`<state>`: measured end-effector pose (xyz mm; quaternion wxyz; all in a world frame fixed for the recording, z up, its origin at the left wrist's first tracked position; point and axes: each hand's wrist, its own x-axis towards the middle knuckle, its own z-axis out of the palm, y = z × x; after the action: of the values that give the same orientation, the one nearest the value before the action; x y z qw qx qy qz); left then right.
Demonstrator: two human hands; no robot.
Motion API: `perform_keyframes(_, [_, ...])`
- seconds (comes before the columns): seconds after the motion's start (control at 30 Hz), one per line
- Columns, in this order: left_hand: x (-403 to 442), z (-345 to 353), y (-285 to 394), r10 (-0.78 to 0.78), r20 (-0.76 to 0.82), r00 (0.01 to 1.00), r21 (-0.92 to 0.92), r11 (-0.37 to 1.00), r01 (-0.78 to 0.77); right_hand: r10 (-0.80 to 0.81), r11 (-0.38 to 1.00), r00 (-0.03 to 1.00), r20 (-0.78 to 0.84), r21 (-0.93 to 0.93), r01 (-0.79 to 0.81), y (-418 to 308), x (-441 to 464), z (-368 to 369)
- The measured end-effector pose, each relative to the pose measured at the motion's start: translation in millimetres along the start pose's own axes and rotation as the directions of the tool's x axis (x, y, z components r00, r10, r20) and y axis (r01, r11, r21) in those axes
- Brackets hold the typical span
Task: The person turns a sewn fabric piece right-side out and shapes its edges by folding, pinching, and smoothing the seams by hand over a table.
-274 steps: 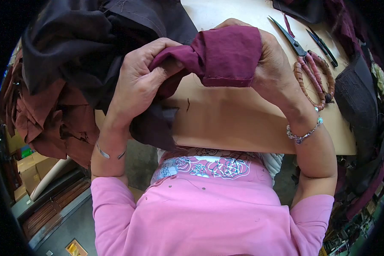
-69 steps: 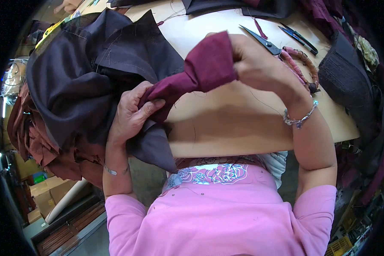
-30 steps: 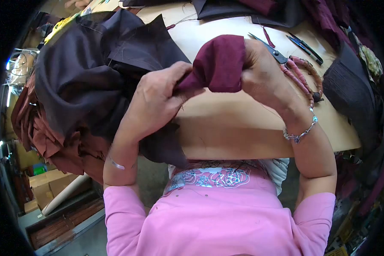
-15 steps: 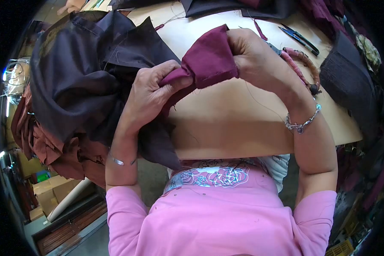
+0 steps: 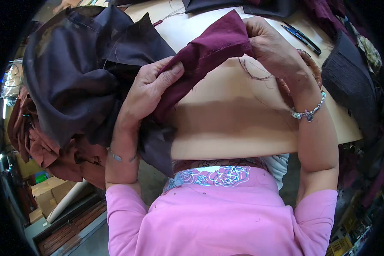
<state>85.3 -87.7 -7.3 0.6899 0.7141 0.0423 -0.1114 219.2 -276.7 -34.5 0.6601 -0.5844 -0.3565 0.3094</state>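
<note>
We count, at far left, one pile of russet cloth and, upper left, one heap of dark fabric. Near the middle, we see the left hand pinching one end of one maroon cloth under its thumb; the right hand pinches the other end, fingertips partly hidden. Upper right, we find one pair of snips and one brown wrapped handle, partly covered. The maroon cloth slants across the upper middle, over the pale table, creased, its lower edge frayed.
</note>
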Motion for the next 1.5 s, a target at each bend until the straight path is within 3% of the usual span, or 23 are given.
perform_keyframes(0.1, [0, 4, 0, 0.022, -0.019, 1.000, 0.015, 1.000, -0.022, 0.210, 0.977, 0.977, -0.025, 0.026, -0.209, 6, -5, -6])
perform_keyframes(0.2, [-1, 3, -3, -0.013, -0.014, 1.000, -0.012, 1.000, 0.013, 0.028, 0.997, 0.988, 0.150, -0.080, -0.016, 14, -1, -1])
perform_keyframes(0.33, [1, 6, -9, -0.017, -0.008, 1.000, 0.032, 0.999, 0.017, 0.224, 0.943, 0.971, 0.080, -0.269, -0.195, -2, -5, 3])
perform_keyframes(0.37, [1, 6, -10, -0.013, -0.013, 1.000, 0.024, 1.000, 0.013, 0.038, 0.990, 0.999, 0.013, -0.137, -0.036, 7, -5, 7])
perform_keyframes(0.43, [1, 6, -10, -0.001, -0.025, 1.000, 0.009, 1.000, 0.001, -0.075, 0.993, 0.997, 0.037, -0.093, 0.078, 13, -3, 8])
perform_keyframes(0.63, [4, 4, -18, 0.041, -0.070, 0.997, 0.020, 0.999, -0.039, -0.030, 0.988, 0.999, 0.011, -0.148, 0.031, 19, -3, -1])
perform_keyframes(0.67, [3, -3, -17, 0.026, 0.024, 0.999, -0.052, 0.998, -0.025, -0.009, 0.990, 1.000, -0.004, -0.143, 0.008, 13, -5, 4])
perform_keyframes(0.73, [4, 2, -21, 0.118, -0.044, 0.992, -0.001, 0.993, -0.118, -0.102, 0.964, 0.994, -0.030, -0.251, 0.091, 1, -4, 21])
perform_keyframes(0.9, [4, 4, -23, 0.184, -0.094, 0.978, 0.030, 0.983, -0.182, -0.269, 0.946, 0.963, -0.001, -0.188, 0.264, 6, 4, 15])
perform_keyframes(1.03, [1, -2, -13, -0.028, -0.033, 0.999, -0.057, 0.998, 0.026, -0.429, 0.788, 0.901, 0.071, -0.459, 0.411, 3, 7, 18])
perform_keyframes(1.1, [2, -3, -18, -0.007, -0.011, 1.000, -0.105, 0.994, 0.006, -0.446, 0.646, 0.888, 0.110, -0.647, 0.405, -2, 5, 18])
perform_keyframes(1.2, [3, 5, -18, 0.092, -0.058, 0.994, -0.097, 0.991, -0.097, -0.434, 0.605, 0.892, 0.126, -0.693, 0.392, -4, 3, 17])
perform_keyframes(1.33, [1, 7, -13, 0.111, -0.056, 0.992, 0.077, 0.991, -0.107, -0.412, 0.685, 0.905, 0.104, -0.620, 0.383, -4, 5, 21])
perform_keyframes(1.4, [2, 7, -14, 0.167, -0.019, 0.986, 0.181, 0.970, -0.161, -0.499, 0.539, 0.859, 0.113, -0.736, 0.410, -3, 3, 20])
perform_keyframes(1.5, [2, 7, -16, 0.171, -0.073, 0.983, 0.357, 0.924, -0.134, -0.552, 0.453, 0.826, 0.115, -0.790, 0.413, -7, 2, 20])
